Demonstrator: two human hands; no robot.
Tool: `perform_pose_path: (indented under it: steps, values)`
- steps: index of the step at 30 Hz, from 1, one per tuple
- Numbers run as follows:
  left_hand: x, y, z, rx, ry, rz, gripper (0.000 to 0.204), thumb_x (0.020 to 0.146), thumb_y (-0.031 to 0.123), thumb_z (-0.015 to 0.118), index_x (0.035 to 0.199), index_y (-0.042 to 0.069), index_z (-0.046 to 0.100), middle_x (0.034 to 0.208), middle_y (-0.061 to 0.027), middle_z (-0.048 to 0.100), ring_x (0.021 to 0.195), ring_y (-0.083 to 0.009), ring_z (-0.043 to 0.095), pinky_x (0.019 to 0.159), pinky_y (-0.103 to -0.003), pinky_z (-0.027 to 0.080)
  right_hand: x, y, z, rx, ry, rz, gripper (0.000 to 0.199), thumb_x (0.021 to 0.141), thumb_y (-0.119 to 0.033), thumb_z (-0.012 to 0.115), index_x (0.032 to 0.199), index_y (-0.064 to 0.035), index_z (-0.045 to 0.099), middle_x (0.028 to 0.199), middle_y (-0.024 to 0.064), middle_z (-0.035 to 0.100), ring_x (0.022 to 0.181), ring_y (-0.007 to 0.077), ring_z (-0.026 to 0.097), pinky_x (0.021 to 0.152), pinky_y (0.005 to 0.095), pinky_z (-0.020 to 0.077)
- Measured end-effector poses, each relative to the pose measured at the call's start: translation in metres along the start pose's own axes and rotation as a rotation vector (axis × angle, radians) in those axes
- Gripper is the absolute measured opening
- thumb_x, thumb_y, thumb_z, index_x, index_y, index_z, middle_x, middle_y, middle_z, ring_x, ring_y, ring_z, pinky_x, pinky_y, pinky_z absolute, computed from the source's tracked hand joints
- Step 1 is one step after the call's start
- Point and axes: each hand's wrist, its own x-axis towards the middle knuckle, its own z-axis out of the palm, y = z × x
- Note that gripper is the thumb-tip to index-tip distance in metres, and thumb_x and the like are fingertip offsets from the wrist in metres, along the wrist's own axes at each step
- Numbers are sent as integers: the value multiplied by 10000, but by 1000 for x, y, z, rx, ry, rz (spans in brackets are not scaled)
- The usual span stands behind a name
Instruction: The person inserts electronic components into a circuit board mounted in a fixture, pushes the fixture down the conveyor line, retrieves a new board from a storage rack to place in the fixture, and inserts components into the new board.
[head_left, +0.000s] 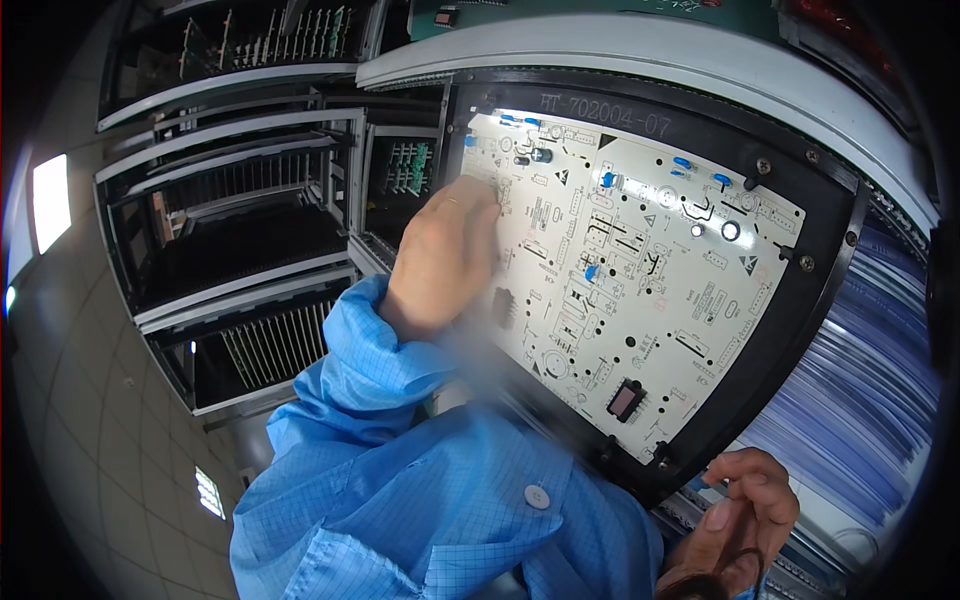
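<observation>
In the head view, the white circuit board (675,270) sat inside a black frame (800,330) that ran around its edges. The left hand (440,255) was over the board's left edge, its back toward the camera and its fingers bent down; blur and the hand itself hid the fingertips, so whether they had hold of anything could not be told. The right hand (745,515) was just off the board's lower right corner, partly open with curled fingers, the thumb apart from the index finger and nothing visible in its grasp.

On the board, a dark rectangular component (626,400) was near the lower edge, and another dark part (504,307) was at the left edge, below the left hand. A blue disc component (607,180) stood in the upper half, and a round capacitor (731,230) toward the right. A blue checked sleeve (385,330) reached up from below the board. Left of the board stood racks (240,215) with upright green boards (407,168); to its right lay a mass of bluish, glossy strips (850,380). Above the board ran a pale rail (640,50).
</observation>
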Motion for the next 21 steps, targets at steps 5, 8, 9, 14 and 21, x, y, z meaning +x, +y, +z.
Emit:
perform_pose_path:
  steps: [5,8,9,14,21]
  values:
    - [-1,-7,-6,-40,-37,17,107,886,37,542,980,-4,575,892,-232,599,835,-426,587,728,-424,479,-1,-2,4,20,15,34,343,897,4,463,1240,-14,441,1122,225,552,975,273,548,867,336,455]
    - [0,-6,-10,-117,5,12,120,874,12,561,987,-12,593,909,-215,613,843,-402,601,734,-404,492,1,0,4,13,2,3,340,895,6,462,1234,-11,442,1124,226,548,980,278,547,875,340,453]
    - [1,-7,-11,-23,19,156,125,868,-20,583,990,-23,610,916,-177,625,824,-324,628,732,-341,510,1,0,4,11,4,4,340,895,6,462,1234,-11,442,1124,226,548,980,278,547,875,340,453]
    - [-2,-16,-12,109,40,331,170,829,-49,646,995,-18,668,944,-133,648,814,-257,655,716,-296,544,2,2,5,19,-11,-26,335,891,3,462,1225,6,438,1121,235,544,966,291,552,878,343,457]
    - [8,-24,-21,86,-59,440,269,746,-50,669,1012,-13,655,965,-148,636,857,-317,625,758,-357,535,3,3,3,12,-45,-39,334,883,15,458,1216,15,440,1117,234,547,963,292,556,872,334,463]
